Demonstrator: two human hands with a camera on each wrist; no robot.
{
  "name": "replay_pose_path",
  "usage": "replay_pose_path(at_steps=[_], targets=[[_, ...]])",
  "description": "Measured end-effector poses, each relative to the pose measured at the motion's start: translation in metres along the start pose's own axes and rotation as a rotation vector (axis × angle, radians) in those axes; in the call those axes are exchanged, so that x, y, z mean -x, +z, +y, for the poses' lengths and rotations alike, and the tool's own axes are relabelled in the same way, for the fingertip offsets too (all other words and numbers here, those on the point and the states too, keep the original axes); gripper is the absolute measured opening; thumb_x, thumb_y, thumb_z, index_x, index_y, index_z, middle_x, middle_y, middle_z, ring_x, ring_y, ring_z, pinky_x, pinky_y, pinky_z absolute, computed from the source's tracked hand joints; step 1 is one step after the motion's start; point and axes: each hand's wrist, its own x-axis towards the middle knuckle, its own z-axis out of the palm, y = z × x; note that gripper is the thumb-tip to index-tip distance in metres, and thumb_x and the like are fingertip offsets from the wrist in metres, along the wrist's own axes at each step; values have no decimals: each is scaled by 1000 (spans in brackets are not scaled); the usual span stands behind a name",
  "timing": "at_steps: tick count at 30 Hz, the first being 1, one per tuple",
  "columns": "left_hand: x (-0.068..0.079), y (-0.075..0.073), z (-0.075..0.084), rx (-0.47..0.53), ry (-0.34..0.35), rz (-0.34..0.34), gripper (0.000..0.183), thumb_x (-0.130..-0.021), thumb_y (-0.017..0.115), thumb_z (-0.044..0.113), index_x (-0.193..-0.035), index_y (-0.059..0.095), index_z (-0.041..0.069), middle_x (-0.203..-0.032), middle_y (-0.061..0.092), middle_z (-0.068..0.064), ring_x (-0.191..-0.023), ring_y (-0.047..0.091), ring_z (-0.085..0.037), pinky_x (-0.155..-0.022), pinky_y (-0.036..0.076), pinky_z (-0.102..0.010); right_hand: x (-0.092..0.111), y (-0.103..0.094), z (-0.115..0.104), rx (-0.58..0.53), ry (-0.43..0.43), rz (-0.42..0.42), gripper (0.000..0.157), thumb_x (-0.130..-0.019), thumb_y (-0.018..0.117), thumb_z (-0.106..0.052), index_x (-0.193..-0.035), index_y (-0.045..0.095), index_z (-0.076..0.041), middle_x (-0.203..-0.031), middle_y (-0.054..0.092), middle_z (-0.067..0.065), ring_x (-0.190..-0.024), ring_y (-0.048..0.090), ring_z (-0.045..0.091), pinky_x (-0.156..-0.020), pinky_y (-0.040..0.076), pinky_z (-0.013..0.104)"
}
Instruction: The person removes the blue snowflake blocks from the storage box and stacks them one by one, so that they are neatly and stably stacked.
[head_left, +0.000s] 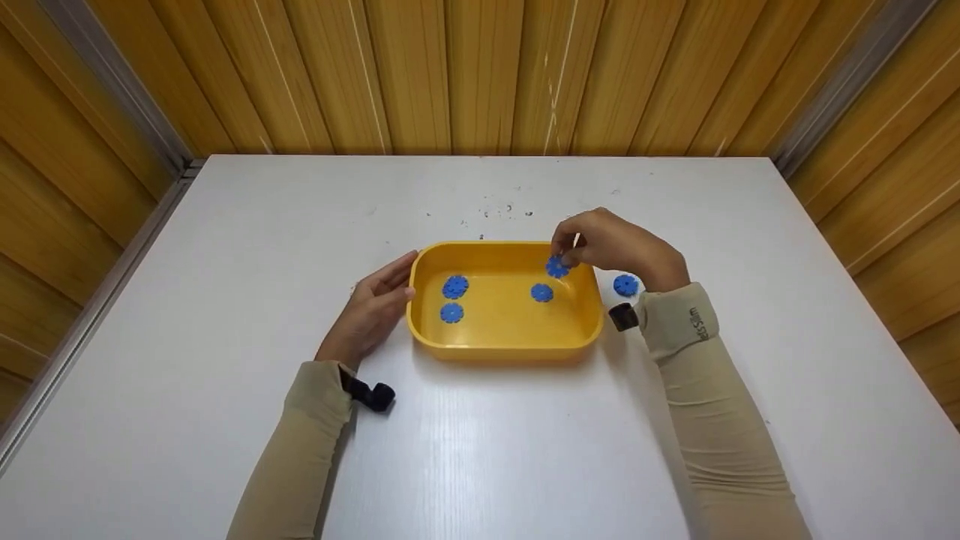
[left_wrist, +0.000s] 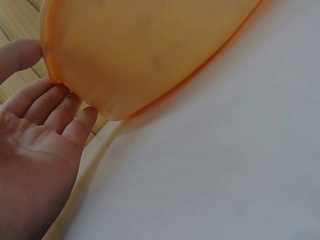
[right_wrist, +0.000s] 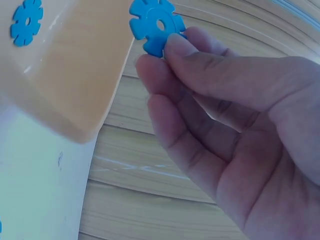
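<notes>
A yellow plastic bin (head_left: 502,352) stands on the table. My left hand (head_left: 373,307) rests against its left end, thumb near the rim and fingers fairly straight along the outer wall (left_wrist: 145,55). Over the bin's right end, my right hand (head_left: 611,244) pinches a blue notched disc (right_wrist: 156,24) between thumb and index finger; the disc has a small centre hole. Another blue disc (head_left: 541,292) lies inside the bin, just below the pinched one. At the bin's left side are a small overlapping group of discs (head_left: 455,286) and a disc (head_left: 451,313) by itself.
More blue discs (head_left: 625,285) sit on the white table (head_left: 480,450) just right of the bin, below my right wrist. A small black wrist camera (head_left: 622,316) hangs close to the bin's right wall. Wood-look panels (head_left: 480,75) rise behind the table.
</notes>
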Motion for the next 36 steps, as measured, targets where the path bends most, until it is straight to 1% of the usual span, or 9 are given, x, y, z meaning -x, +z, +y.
replay_pose_path(at_steps=[5,11,19,26,29,33,36], targets=[[1,0,0,4,-2,7,67,-100,52,-6,-161,28,5,-169,29,-10,-157,29,-23,-123,35,-30,7,-2,9,-25,-3,24,8,-95,67,1,-99,73,0,-103,76,14,-90,68,25,-86,62,39],[3,0,0,4,2,5,67,-100,52,-5,-161,27,5,-169,29,-10,-157,29,-23,-123,35,-29,17,-4,19,-47,43,34,9,-96,66,2,-100,74,-1,-100,76,14,-86,69,23,-85,63,41],[3,-2,0,12,-6,18,66,-100,53,-6,-160,30,6,-168,31,-9,-156,30,-23,-123,36,-29,30,-10,33,-55,101,29,11,-97,66,-2,-105,73,-2,-101,73,15,-84,65,21,-81,62,33],[4,-3,0,8,-17,23,66,-100,52,-7,-161,30,6,-168,31,-9,-156,30,-23,-123,35,-30,37,-11,46,-76,134,18,12,-97,66,-5,-107,72,-3,-102,73,14,-87,65,22,-77,56,27],[5,-2,0,5,-18,26,66,-100,52,-6,-161,30,6,-168,31,-9,-156,31,-23,-123,35,-30,39,-9,52,-77,141,18,12,-97,66,-5,-108,72,-3,-103,73,14,-91,66,25,-78,55,28],[5,-3,0,-1,-6,22,66,-100,52,-6,-160,30,5,-168,31,-10,-156,30,-23,-124,34,-30,41,-8,60,-76,147,26,13,-97,67,-6,-108,73,-3,-105,73,14,-95,66,28,-82,55,32],[5,-3,-1,-2,0,16,66,-99,53,-6,-160,29,5,-168,31,-10,-156,30,-24,-124,34,-30,43,-5,66,-73,149,34,14,-97,67,-6,-109,73,-3,-106,73,14,-95,65,26,-87,56,36]])
